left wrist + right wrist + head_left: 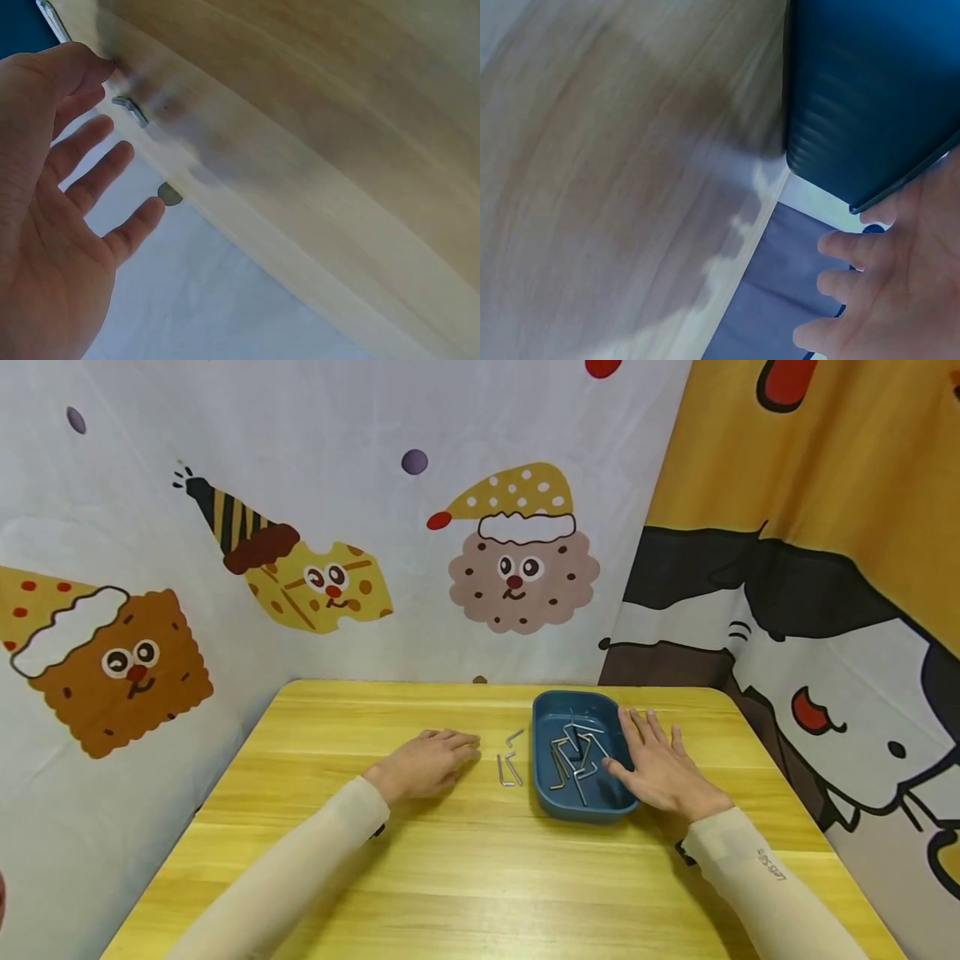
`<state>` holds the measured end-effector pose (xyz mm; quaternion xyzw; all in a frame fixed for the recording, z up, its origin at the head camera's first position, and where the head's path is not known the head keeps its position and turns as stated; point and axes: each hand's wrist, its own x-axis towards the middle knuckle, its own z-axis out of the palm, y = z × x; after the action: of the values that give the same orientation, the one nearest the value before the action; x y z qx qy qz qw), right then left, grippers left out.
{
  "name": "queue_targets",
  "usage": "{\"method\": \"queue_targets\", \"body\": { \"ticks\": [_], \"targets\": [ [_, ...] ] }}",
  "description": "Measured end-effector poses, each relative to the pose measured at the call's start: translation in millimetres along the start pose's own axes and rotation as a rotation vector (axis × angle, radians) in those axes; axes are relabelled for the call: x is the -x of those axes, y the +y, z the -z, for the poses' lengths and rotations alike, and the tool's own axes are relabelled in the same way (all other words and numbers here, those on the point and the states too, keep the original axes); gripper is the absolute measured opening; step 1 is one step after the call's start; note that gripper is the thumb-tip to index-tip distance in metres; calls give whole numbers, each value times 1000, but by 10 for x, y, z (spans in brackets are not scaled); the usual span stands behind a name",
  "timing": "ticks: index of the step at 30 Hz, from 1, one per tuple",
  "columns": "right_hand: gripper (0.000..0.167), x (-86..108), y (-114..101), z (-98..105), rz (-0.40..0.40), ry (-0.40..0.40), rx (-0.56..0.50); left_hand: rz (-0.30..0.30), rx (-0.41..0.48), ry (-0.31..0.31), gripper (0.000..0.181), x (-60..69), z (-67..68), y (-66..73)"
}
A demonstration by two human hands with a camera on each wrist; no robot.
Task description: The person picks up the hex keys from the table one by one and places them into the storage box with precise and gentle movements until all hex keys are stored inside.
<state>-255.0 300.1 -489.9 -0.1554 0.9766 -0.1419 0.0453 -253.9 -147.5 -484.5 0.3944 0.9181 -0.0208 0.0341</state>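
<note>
"Where to look for the left grip (426,766)?"

"Over the desk (465,885), palm down, just left of three loose L-shaped keys (500,770); spread in relaxed fashion, near the keys but apart from them."

"And the right grip (663,772)?"

"Spread too, with straight fingers along the right rim of the blue container (585,815) and the thumb over its inner side. Touching the rim; impossible to tell how firmly."

"And the container itself?"

"On the desk, between both grips, near the far edge. Inside, a jumble of metal keys (577,743), crossing one another, mostly silver, one black."

"Beyond the desk?"

"A cloth (337,435) printed with cheese and biscuit faces in pointed hats."
</note>
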Motion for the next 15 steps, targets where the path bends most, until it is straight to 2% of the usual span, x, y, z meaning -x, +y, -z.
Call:
{"method": "queue_targets", "body": {
  "ticks": [6, 15],
  "targets": [
    [104, 4, -12, 5, 4, 11, 14, -18, -51, -6, 51, -2, -17, -43],
    [105, 11, -11, 6, 4, 12, 14, 3, -61, -8, 48, 43, -41, -96]
  ]
}}
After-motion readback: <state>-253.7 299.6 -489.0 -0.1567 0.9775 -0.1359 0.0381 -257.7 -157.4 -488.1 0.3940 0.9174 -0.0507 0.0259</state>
